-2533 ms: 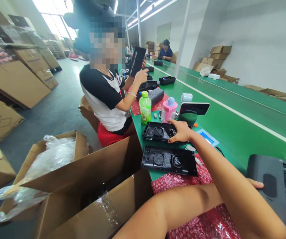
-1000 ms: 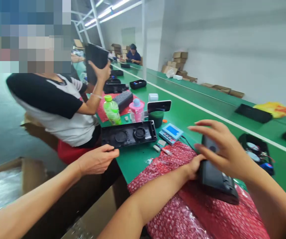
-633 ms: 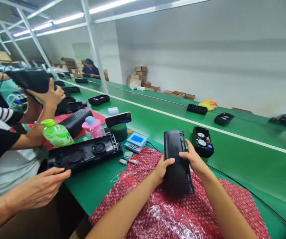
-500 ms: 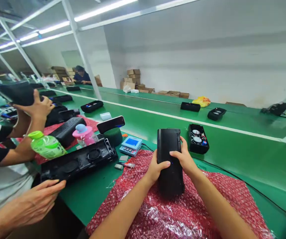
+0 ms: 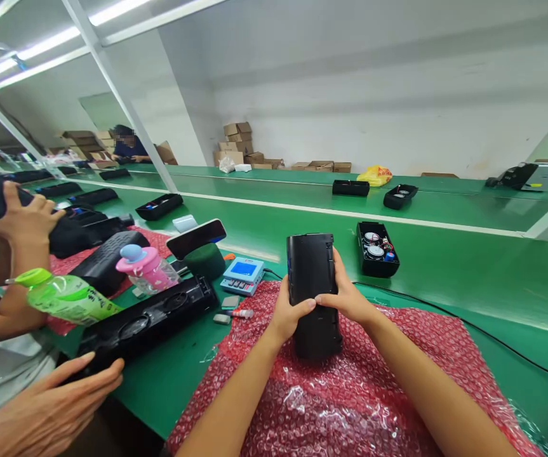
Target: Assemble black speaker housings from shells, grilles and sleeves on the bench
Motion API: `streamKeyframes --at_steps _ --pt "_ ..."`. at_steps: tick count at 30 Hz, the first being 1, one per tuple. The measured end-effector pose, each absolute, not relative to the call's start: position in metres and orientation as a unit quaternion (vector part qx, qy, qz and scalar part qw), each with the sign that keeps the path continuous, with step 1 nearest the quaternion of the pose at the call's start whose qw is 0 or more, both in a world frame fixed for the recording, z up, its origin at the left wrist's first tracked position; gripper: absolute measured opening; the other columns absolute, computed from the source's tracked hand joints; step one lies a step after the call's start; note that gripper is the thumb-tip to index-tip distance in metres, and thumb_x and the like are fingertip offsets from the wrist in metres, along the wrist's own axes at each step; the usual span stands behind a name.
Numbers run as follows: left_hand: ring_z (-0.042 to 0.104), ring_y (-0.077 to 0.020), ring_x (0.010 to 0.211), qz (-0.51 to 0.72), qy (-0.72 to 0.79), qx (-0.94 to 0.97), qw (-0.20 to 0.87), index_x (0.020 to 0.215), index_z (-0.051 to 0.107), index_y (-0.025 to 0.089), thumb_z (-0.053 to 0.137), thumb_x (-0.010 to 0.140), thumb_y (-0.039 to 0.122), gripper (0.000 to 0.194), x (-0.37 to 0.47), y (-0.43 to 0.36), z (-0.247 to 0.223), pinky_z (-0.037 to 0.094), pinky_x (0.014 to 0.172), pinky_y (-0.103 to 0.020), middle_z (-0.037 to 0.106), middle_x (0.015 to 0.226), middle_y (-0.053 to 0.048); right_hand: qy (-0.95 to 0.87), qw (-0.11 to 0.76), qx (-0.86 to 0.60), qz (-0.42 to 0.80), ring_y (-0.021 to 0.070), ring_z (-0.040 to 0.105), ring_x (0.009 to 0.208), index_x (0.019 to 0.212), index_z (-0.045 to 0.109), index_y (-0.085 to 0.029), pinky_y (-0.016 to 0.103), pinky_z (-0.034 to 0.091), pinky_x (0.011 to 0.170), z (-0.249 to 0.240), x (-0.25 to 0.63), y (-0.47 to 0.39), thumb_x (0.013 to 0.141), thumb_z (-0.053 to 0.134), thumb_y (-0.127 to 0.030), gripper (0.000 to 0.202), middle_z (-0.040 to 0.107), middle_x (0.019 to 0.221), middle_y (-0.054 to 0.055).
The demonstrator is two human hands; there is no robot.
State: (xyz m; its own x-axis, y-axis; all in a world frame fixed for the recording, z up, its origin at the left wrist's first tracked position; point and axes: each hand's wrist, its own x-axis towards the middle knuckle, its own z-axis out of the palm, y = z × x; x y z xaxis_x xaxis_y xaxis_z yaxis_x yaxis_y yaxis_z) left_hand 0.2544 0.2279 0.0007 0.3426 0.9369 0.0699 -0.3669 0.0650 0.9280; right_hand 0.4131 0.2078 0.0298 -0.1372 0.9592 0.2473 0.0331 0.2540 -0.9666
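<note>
A black speaker housing (image 5: 312, 273) stands over red bubble wrap (image 5: 331, 406), clasped between both of my hands. My left hand (image 5: 290, 312) grips its left side, the thumb lying across the face. On the right side my right hand (image 5: 347, 293) holds it, and its thumb nearly meets the other one. Beyond my right hand, an open black housing (image 5: 377, 251) shows two round silver parts, wires and a blue piece. A light blue device with a screen (image 5: 244, 274) sits left of the wrap, with small grey blocks (image 5: 230, 303) and a small tube (image 5: 241, 313) near it.
At the left, another person's hand (image 5: 59, 393) touches a long black housing (image 5: 150, 324); further hands (image 5: 26, 222) hold a dark object. A green bottle (image 5: 66, 297), pink bottle (image 5: 145, 268) and phone (image 5: 196, 238) stand nearby. A black cable (image 5: 426, 306) crosses the green bench (image 5: 483, 273).
The view has swung to the right, shifting most things leftward. My right thumb has slid down the housing toward my left thumb. The nearby person's hand now touches the long black housing.
</note>
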Motion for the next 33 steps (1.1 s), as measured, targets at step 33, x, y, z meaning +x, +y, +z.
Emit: streamKeyframes --at_steps 33 --pt "0.062 -0.0304 0.102 0.484 0.279 0.45 0.697 0.122 0.05 0.016 0.083 0.049 0.032 0.082 0.253 0.237 -0.008 0.049 0.091 -0.042 0.065 0.113 -0.011 -0.554 0.535 -0.449 0.453 0.0287 0.033 0.141 0.151 -0.022 -0.02 0.043 0.043 0.107 0.029 0.397 0.201 0.056 0.067 -0.027 0.13 0.003 0.16 0.012"
